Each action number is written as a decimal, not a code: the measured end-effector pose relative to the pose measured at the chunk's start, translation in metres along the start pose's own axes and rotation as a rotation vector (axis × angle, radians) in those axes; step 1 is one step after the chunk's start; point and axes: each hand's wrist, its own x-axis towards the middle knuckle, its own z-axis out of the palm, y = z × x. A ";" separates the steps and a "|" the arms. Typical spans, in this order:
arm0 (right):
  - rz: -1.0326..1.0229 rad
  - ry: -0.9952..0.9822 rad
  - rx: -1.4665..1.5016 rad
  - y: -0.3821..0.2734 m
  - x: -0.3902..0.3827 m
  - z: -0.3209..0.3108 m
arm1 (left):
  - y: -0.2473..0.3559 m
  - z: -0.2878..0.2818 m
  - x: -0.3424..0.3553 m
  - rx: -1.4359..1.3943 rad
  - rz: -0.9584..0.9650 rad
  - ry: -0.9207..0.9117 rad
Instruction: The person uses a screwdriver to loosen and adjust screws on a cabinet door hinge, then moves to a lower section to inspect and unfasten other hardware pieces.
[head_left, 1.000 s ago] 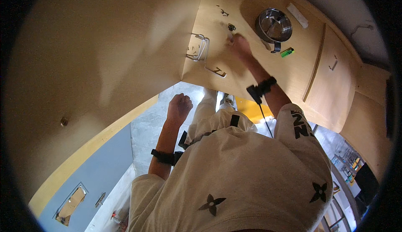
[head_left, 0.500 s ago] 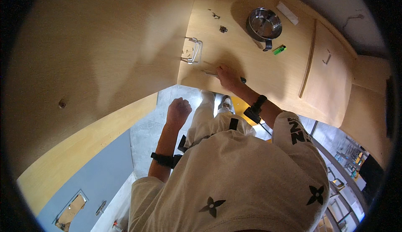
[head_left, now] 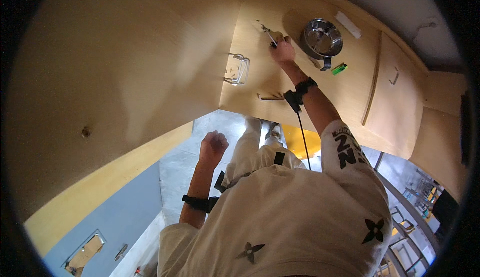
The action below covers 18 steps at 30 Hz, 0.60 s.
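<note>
1. Right hand (head_left: 284, 52) works just left of the steel cup (head_left: 322, 38), fingers closed around a thin rod (head_left: 272, 39), its tip near small metal bits (head_left: 265, 29).
2. Left hand (head_left: 213, 145), well left of the cup and nearer the body, curls into a loose fist; nothing shows in it.
3. Farther left of the cup, wire handles (head_left: 246, 70) lie beside screws (head_left: 232, 72), apparently unfastened.
4. So: rod gripped, fastening seemingly undone; what remains, I can't tell.

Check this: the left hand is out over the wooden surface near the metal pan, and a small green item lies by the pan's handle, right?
Not quite: the head view shows the right hand there; the left hand is nearer the body. The small green item does lie by the pan's handle.
</note>
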 end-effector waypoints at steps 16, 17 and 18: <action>-0.318 0.107 -0.057 -0.014 0.037 0.028 | 0.012 0.000 0.000 0.046 -0.001 0.074; -0.301 0.089 -0.071 -0.011 0.036 0.027 | 0.012 0.002 0.000 0.057 0.004 0.099; -0.287 0.069 -0.083 -0.013 0.034 0.025 | 0.013 0.001 0.001 0.052 0.007 0.103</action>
